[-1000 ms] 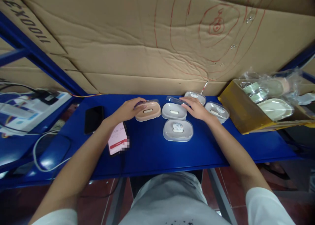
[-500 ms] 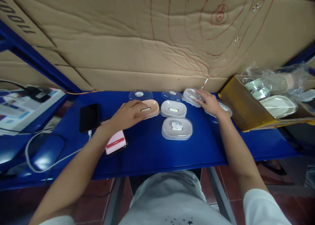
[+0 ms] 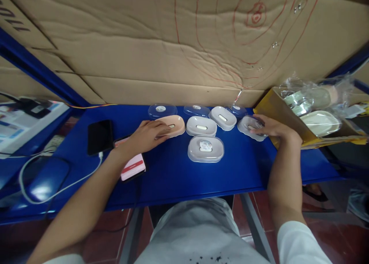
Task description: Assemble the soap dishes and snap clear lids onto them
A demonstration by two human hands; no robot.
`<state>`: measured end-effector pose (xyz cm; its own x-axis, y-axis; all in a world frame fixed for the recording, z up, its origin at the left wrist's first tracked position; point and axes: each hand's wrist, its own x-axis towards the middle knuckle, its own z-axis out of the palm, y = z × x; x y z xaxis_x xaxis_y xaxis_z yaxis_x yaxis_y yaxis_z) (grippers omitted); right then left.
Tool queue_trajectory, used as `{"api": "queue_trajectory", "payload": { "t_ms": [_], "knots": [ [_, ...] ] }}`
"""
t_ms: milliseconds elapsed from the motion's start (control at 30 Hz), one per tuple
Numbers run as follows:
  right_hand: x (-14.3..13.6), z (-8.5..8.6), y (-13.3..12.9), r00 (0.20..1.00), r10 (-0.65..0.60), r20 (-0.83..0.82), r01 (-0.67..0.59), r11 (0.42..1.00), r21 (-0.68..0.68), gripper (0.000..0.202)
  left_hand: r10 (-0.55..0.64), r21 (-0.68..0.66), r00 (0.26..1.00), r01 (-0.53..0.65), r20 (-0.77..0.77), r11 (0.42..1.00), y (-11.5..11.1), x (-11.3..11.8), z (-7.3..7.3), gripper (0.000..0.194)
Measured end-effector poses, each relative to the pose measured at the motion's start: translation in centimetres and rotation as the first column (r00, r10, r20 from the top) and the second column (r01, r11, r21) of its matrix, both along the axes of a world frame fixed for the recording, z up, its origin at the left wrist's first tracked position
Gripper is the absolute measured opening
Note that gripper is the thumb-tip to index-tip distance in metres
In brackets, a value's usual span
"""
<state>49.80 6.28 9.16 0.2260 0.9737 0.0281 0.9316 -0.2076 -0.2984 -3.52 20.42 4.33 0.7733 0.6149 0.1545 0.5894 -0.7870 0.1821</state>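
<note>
My left hand (image 3: 148, 136) grips the left end of a peach soap dish (image 3: 179, 126), fingers over its rim. My right hand (image 3: 271, 126) is closed around the right side of a greyish soap dish with a clear lid (image 3: 248, 129); part of it is hidden by the fingers. Between the hands sit an uncovered pale grey soap dish (image 3: 196, 127) and another uncovered one (image 3: 220, 116), slightly turned. Closer to me is a pale grey dish under a clear, stickered lid (image 3: 193, 150). Along the back lie a clear lid (image 3: 154, 111), a second lid (image 3: 191, 110) and a third lid (image 3: 240, 111).
A cardboard box (image 3: 291, 139) with plastic-wrapped pieces stands at the right. On the left are a black phone (image 3: 100, 137) on a white cable and a pink case (image 3: 132, 167) partly beneath my left forearm. A cardboard wall (image 3: 129, 52) rises behind the blue table (image 3: 173, 175).
The back right dish has lost its clear lid, which now lies behind it. My right hand has moved right and nearer onto the lidded dish there. My left hand remains on the peach dish.
</note>
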Motion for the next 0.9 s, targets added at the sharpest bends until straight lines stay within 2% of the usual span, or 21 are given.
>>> {"api": "queue_trajectory", "payload": {
  "t_ms": [67, 133, 233, 333, 433, 500, 533, 567, 600, 667, 733, 800, 833, 900],
  "knots": [
    [0.4, 0.0, -0.4, 0.995, -0.006, -0.097, -0.003, 0.995, -0.098, 0.083, -0.005, -0.003, 1.000, 0.005, 0.000, 1.000, 0.1, 0.0, 0.0, 0.040],
    [0.2, -0.2, -0.3, 0.988, 0.009, -0.151, -0.027, 0.992, -0.121, 0.077, -0.001, -0.001, 1.000, 0.001, 0.009, 1.000, 0.0, 0.2, 0.0, 0.041],
    [-0.5, -0.4, 0.1, 0.988, 0.061, -0.140, -0.064, 0.998, -0.014, 0.049, -0.008, 0.035, 0.998, 0.006, 0.066, 0.999, -0.9, 0.8, 0.3, 0.042],
    [-1.6, 0.1, 0.5, 0.997, 0.035, -0.076, -0.023, 0.989, 0.147, 0.042, -0.117, 0.035, 0.977, 0.113, 0.179, 0.993, -3.3, 2.2, 0.9, 0.043],
    [-4.9, 0.9, 0.5, 0.996, 0.083, -0.027, -0.072, 0.955, 0.287, 0.044, -0.259, 0.015, 0.948, 0.261, 0.182, 0.965, -5.9, 3.6, 1.3, 0.051],
    [-8.8, 0.9, 0.1, 0.967, 0.253, -0.027, -0.235, 0.928, 0.291, 0.044, -0.294, 0.025, 0.947, 0.294, 0.132, 0.956, -6.8, 4.1, 1.3, 0.055],
    [-11.0, 0.7, -0.2, 0.927, 0.373, -0.041, -0.350, 0.899, 0.262, 0.051, -0.283, 0.033, 0.952, 0.281, 0.115, 0.959, -6.8, 4.1, 1.3, 0.056],
    [-13.2, 0.3, -0.5, 0.833, 0.546, -0.085, -0.525, 0.830, 0.191, 0.070, -0.257, 0.037, 0.961, 0.254, 0.105, 0.966, -6.6, 4.0, 1.3, 0.057],
    [-15.2, -0.2, -0.8, 0.751, 0.647, -0.132, -0.635, 0.762, 0.126, 0.087, -0.220, 0.038, 0.970, 0.217, 0.100, 0.975, -6.2, 3.8, 1.2, 0.057],
    [-18.1, -0.9, -1.3, 0.670, 0.715, -0.200, -0.718, 0.692, 0.071, 0.095, -0.128, 0.034, 0.987, 0.125, 0.095, 0.992, -5.1, 3.1, 1.1, 0.055],
    [-19.1, -1.1, -1.3, 0.642, 0.725, -0.251, -0.731, 0.677, 0.084, 0.086, -0.034, 0.033, 0.996, 0.031, 0.087, 0.999, -4.0, 2.5, 1.0, 0.052],
    [-18.4, -0.9, -0.8, 0.633, 0.720, -0.287, -0.714, 0.685, 0.144, 0.077, 0.042, 0.038, 0.997, -0.044, 0.066, 0.998, -3.2, 2.1, 0.8, 0.050],
    [-17.6, -0.7, -0.4, 0.646, 0.708, -0.285, -0.689, 0.702, 0.180, 0.074, 0.064, 0.042, 0.997, -0.066, 0.049, 0.997, -2.9, 1.9, 0.7, 0.050],
    [-15.6, -0.7, 0.5, 0.741, 0.635, -0.218, -0.587, 0.770, 0.249, 0.073, 0.072, 0.045, 0.997, -0.073, 0.021, 0.996, -2.6, 1.8, 0.5, 0.045]
  ]
}}
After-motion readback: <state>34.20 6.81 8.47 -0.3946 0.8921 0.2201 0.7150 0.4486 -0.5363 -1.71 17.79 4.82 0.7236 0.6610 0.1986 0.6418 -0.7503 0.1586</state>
